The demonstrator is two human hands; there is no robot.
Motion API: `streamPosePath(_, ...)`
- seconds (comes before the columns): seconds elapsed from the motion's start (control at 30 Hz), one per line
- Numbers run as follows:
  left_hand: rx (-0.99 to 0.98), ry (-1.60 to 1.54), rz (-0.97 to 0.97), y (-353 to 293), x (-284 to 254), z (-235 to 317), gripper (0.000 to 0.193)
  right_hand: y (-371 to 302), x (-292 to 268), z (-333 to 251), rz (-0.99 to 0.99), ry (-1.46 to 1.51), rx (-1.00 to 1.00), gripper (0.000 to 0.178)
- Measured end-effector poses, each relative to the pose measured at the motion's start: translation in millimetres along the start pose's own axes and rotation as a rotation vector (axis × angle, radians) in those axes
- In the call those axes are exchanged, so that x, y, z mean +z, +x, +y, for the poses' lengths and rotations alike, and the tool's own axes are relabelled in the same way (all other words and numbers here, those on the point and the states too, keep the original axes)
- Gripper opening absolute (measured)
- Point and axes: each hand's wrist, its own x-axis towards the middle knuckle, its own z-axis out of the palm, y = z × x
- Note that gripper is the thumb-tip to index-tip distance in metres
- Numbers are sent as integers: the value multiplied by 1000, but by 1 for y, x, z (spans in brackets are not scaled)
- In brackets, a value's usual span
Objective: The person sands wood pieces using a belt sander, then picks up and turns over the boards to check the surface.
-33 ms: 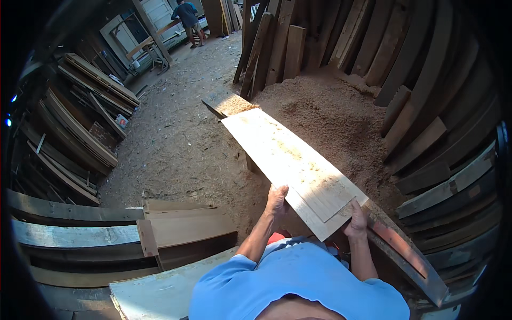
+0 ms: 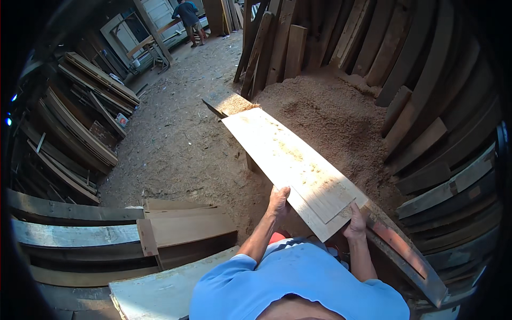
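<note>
A pale wooden panel (image 2: pixel 298 184) with a stepped border near its close end lies slantwise in front of me. Loose sawdust is scattered over its sunlit face. On its left long edge, my left hand (image 2: pixel 278 201) grips with the thumb on top and the fingers hidden beneath. The right hand (image 2: pixel 356 221) holds the opposite edge close to the near corner, fingers partly out of sight under the wood. Beneath the panel runs a long narrow machine bed (image 2: pixel 400 248), showing a reddish stretch at its near right end and a sawdust-covered far end.
A large sawdust heap (image 2: pixel 320 109) lies beyond the panel. Boards (image 2: pixel 421 90) lean all along the right side; more boards (image 2: pixel 69 128) stand at left. A pale board stack (image 2: pixel 165 290) sits by my left. Far off, a person (image 2: pixel 188 18) bends at a bench.
My left hand has shifted very slightly to the right. The panel and my right hand stay practically where they were.
</note>
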Motion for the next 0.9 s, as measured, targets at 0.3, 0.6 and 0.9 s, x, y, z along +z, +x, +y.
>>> streamPosePath(0.3, -109, 91, 156, -24, 20, -41, 33, 0, -84, 28, 358, 10, 124, 40)
streamPosePath(0.6, -279, 104, 211, -19, 8, -101, 16, 17, -157, 37, 450, 33, 292, 40)
streamPosePath(0.9, -314, 8, 332, 14, -6, -118, 27, 20, -188, 30, 365, -33, 271, 46)
